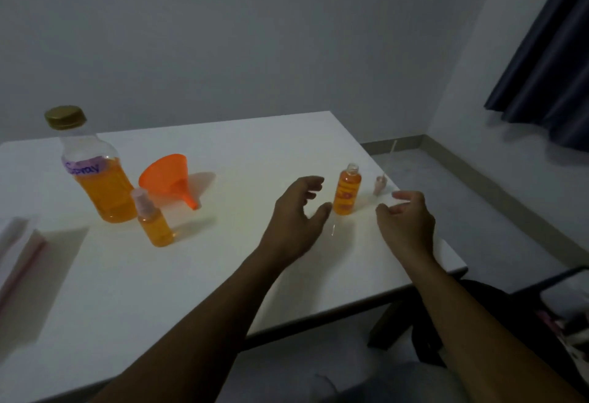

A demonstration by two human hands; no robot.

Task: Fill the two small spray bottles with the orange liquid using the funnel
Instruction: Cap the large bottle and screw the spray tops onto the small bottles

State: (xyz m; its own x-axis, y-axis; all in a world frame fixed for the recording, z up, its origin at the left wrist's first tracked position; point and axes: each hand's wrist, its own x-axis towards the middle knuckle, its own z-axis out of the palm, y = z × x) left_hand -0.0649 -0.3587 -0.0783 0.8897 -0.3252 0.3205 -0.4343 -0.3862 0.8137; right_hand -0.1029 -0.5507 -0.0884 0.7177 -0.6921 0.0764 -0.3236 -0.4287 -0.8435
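The small clear spray bottle with an open neck [347, 190] stands upright near the right edge of the white surface [223, 259], full of orange liquid almost to its shoulder, its top off. Just right of it, apart from it, stands its pinkish spray pump head with a thin dip tube [380, 184] pointing up. The left hand [294, 221] hovers just left of this bottle, fingers curled and spread wide, thumb tip close to the bottle's base but not clearly touching; it holds nothing. The right hand [406, 221] hovers to the bottle's right, in front of the pump head, fingers loosely curled and parted, also empty.

Further left stands the second small spray bottle with a pinkish pump top fitted [155, 219], upright and holding orange liquid up to about its shoulder. Behind it lies the orange plastic funnel [172, 179] on its side, spout pointing towards the front right, and beside that the large clear bottle with a gold screw cap and a purple label [92, 170], capped and still about two-thirds full.

By my judgement the filling itself is done: both small bottles hold liquid, the funnel is set down and the big bottle is closed. What seems left is fitting the pump head back onto the open bottle, which the two hands look poised to do.
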